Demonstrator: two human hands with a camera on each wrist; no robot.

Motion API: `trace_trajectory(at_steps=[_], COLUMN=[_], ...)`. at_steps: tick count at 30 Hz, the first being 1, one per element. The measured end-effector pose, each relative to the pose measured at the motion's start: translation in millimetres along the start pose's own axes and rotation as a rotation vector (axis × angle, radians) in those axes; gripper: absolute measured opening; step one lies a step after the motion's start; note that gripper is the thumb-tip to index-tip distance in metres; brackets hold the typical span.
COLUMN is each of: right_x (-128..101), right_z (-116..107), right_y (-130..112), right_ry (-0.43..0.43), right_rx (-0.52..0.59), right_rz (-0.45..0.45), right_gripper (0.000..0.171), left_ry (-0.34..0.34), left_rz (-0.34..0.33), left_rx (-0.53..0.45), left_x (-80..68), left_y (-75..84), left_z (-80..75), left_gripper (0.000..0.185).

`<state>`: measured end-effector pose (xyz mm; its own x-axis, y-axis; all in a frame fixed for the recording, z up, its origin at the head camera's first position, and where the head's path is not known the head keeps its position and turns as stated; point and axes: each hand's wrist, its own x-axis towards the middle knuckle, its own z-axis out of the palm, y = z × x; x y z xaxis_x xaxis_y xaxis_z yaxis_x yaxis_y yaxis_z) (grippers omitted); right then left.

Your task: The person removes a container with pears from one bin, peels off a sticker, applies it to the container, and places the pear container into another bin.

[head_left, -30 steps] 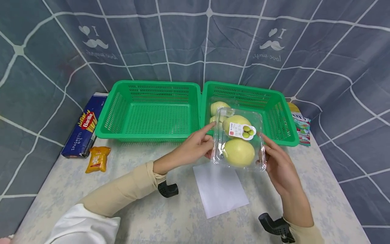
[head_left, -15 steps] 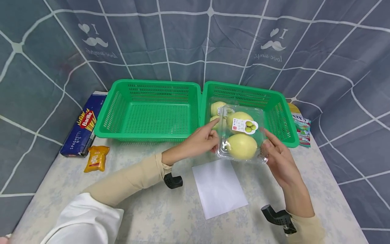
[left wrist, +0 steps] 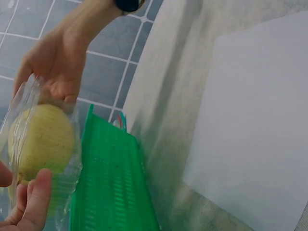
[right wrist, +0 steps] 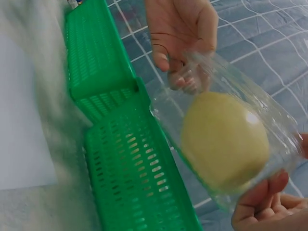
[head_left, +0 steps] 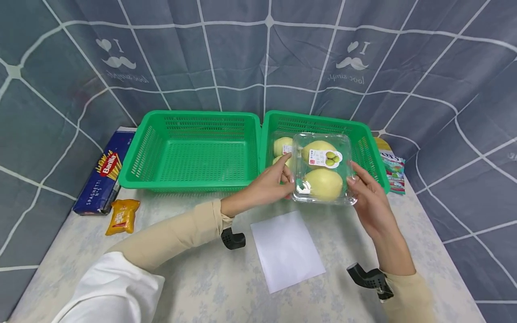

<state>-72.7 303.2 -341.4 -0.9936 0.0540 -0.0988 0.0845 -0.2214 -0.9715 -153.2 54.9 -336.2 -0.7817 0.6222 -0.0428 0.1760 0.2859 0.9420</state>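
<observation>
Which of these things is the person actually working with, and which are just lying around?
In use: clear fruit box held between left hand and right hand, over the right green basket.

Lying about: left green basket, spaghetti box, orange packet, white paper.

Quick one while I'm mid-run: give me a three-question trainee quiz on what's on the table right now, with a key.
1. True or false: both hands hold the clear fruit box.
2. Which green basket already holds another fruit pack? A) left basket B) right basket
3. Fill in: the white paper sheet lies on the table, on the near side of the ____.

Key
1. True: the left hand grips its left edge, the right hand its right edge.
2. B: the other fruit pack sits in the right basket.
3. Baskets.
</observation>
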Motion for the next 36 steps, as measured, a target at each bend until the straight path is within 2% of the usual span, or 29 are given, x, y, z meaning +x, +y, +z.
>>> trace_trajectory(at_steps=[3,7,18,23,28,32,36], right_x=[6.3,14.7,34.9,44.1,55.5,65.7,73.6], right_z=[-1.8,-5.4,-11.4,-15.8,-24.2,-31.9,-39.8], right_y=[-2.6,-6.5,-11.8,-15.3,-20.5,-21.5,-18.5], right_ry=[0.041,0.064,0.071,0.095,0.112,0.124,0.142], right_rx=[0.021,0.047,0.176,0.175,0.22,0.23,0.231], right_rz=[0.024,0.045,-0.01,-0.023,-0.026,-0.001,0.035], right_gripper=[0.051,0.054,0.063,0.061,0.06,0.062,0.061], left_ry=[0.007,0.008,0.054,0.075,0.072,0.082,0.086], left_rz=[0.02,0.051,0.1,0.097,0.075,0.047,0.031], left_rx=[-0.006,-0.017,0.053,0.095,0.078,0.058,0.088], left_x=[5.3,12.4,32.4,44.4,59.5,70.4,79.7], left_y=[0.1,2.5,9.6,13.4,15.5,16.1,15.0], left_z=[6.0,11.3,14.5,15.8,19.5,22.1,26.1], left_gripper=[0.084,0.082,0.077,0.076,0.073,0.07,0.066])
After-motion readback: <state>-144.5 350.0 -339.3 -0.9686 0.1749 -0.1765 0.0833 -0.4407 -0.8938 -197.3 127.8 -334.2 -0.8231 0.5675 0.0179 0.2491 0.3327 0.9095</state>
